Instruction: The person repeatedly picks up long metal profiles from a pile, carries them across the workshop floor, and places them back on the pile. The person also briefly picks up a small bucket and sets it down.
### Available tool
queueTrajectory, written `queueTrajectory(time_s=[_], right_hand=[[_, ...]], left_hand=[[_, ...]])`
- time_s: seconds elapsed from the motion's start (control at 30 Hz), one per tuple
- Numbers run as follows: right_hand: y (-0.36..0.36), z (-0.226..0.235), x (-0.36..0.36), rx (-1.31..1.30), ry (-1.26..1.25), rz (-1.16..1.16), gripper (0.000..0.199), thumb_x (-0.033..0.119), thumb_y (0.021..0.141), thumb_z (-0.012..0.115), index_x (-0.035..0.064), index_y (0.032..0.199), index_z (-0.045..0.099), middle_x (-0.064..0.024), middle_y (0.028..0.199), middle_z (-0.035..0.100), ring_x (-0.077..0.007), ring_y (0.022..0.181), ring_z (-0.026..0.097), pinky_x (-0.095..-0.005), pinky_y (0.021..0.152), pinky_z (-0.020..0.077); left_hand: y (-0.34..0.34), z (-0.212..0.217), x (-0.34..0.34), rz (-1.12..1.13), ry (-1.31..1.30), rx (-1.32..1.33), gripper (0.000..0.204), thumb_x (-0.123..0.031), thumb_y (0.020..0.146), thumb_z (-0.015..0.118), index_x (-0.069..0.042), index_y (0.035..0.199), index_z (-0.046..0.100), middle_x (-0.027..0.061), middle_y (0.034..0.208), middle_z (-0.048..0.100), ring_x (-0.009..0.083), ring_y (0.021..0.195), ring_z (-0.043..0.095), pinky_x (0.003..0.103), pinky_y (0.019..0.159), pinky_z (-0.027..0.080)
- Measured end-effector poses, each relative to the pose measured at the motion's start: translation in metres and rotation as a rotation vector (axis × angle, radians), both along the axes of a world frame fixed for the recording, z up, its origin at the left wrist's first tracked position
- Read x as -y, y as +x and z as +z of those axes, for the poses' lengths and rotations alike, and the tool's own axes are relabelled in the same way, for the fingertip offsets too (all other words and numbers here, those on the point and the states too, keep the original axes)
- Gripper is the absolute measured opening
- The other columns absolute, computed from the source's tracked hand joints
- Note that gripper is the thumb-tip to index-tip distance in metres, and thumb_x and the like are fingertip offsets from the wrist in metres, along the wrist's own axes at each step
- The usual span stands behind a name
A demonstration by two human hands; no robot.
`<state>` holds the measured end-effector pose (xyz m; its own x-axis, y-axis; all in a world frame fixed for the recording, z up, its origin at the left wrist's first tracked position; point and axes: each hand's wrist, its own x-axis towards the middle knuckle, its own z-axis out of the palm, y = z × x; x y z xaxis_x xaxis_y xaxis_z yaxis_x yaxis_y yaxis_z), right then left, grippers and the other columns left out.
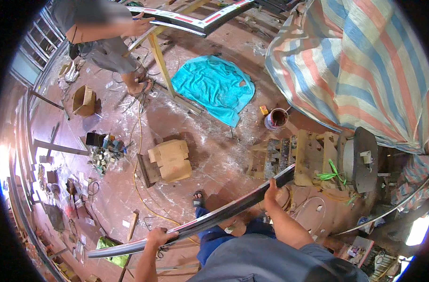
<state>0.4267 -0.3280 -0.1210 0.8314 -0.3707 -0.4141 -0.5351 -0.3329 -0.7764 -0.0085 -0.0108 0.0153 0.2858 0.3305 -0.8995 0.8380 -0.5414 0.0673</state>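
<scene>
I hold a long dark frame profile (224, 214) with a pale, red-marked strip along its upper edge. It slants across in front of my body, from the lower left up to the right. My left hand (159, 236) is closed round it toward its left part, thumb on top. Further up, near its right end, my right hand (271, 195) grips it too. That right end reaches over beside a brown slatted wooden pallet-like stack (313, 157).
Far left, another person (106, 51) handles a taped angled frame (200, 26) on a wooden stand. A turquoise cloth (214, 84), flattened cardboard (171, 160), a bucket (277, 119) and a yellow cable (139, 181) lie about. Striped sheeting (351, 66) hangs at the right.
</scene>
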Motion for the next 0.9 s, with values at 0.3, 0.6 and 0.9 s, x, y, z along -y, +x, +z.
queueTrajectory(time_s=[0.3,0.6,0.9], right_hand=[[0.029,-0.109,0.072,-0.034,0.267,-0.047,0.046,0.049,0.096,0.067,0.0051,0.110,0.068,-0.0072,0.092,0.065,-0.0244,0.081,0.065,-0.0394,0.077,0.0519],[0.006,0.019,-0.016,-0.001,0.133,-0.068,0.057,0.047,0.092,0.073,-0.0062,0.112,0.072,-0.0150,0.106,0.071,-0.0262,0.090,0.065,-0.0434,0.083,0.0512],[0.009,0.006,0.007,-0.004,-0.114,-0.052,0.055,0.047,0.084,0.079,-0.0015,0.110,0.076,-0.0176,0.110,0.076,-0.0360,0.099,0.071,-0.0521,0.086,0.0534]], left_hand=[[0.015,0.003,-0.013,-0.008,-0.104,0.004,0.099,-0.092,0.075,0.053,-0.005,0.118,0.077,0.0291,0.116,0.072,0.0432,0.113,0.069,0.051,0.100,0.052],[-0.006,-0.002,-0.012,0.015,-0.135,0.032,0.105,-0.094,0.079,0.046,0.000,0.117,0.075,0.0307,0.119,0.071,0.0456,0.116,0.067,0.050,0.101,0.051],[-0.010,-0.003,-0.012,-0.050,-0.118,0.089,0.103,-0.094,0.081,0.041,-0.001,0.107,0.078,0.0316,0.111,0.072,0.0468,0.112,0.068,0.051,0.096,0.051]])
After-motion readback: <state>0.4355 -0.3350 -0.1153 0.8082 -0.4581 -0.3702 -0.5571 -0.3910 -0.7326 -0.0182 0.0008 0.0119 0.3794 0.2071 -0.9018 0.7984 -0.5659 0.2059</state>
